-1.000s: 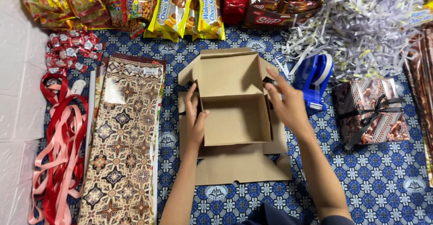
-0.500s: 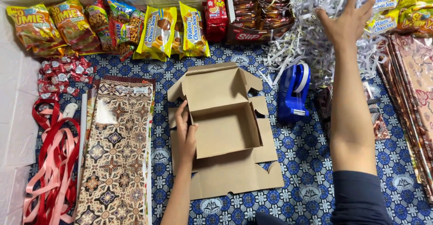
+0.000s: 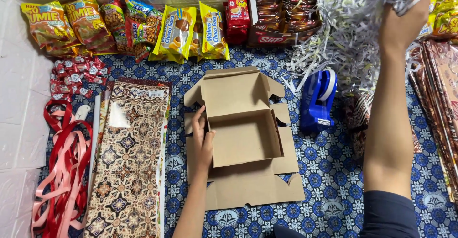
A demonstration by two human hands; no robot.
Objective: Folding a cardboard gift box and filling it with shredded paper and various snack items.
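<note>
Right hand [image 3: 404, 21] fingers closed in a grab on the shredded paper [image 3: 343, 37] at the top right; left hand [image 3: 202, 140] fingers lay open, flat against the left wall of the open cardboard box [image 3: 243, 133] mid-surface. Blue tape dispenser [image 3: 317, 99] sat just right of the box, patterned wrapping paper [image 3: 131, 161] left of it

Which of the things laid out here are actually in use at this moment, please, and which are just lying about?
In use:
- open brown cardboard box, steadied by the left hand
- pile of white shredded paper strips, with the right hand closing its grip on a bunch

Lying about:
- blue plastic tape dispenser
- patterned brown wrapping paper
- red satin ribbons
- yellow snack packets
</note>
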